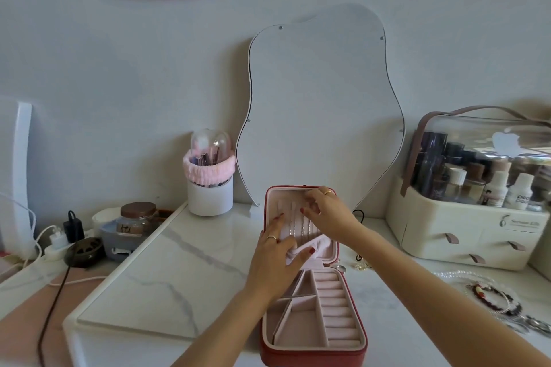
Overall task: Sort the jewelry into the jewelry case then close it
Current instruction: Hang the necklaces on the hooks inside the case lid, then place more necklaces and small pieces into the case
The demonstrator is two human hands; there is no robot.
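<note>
Centre frame, left hand (pixel 275 259) is pulling down the pocket (pixel 320 246) in the case (pixel 313 357) lid, right hand (pixel 323 208) is pinching a chain (pixel 304 229)

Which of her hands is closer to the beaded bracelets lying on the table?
Right. The right hand is at the top of the case lid, toward the bracelets; the left hand holds the lid's pocket, farther away.

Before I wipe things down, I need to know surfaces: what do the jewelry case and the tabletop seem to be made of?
The jewelry case looks like red faux leather outside, smooth with a slight sheen; its pink lining looks like matte velvet or flocked fabric. The tabletop looks like glossy white marble or a marble-print slab, with grey veins and soft reflections.
</note>
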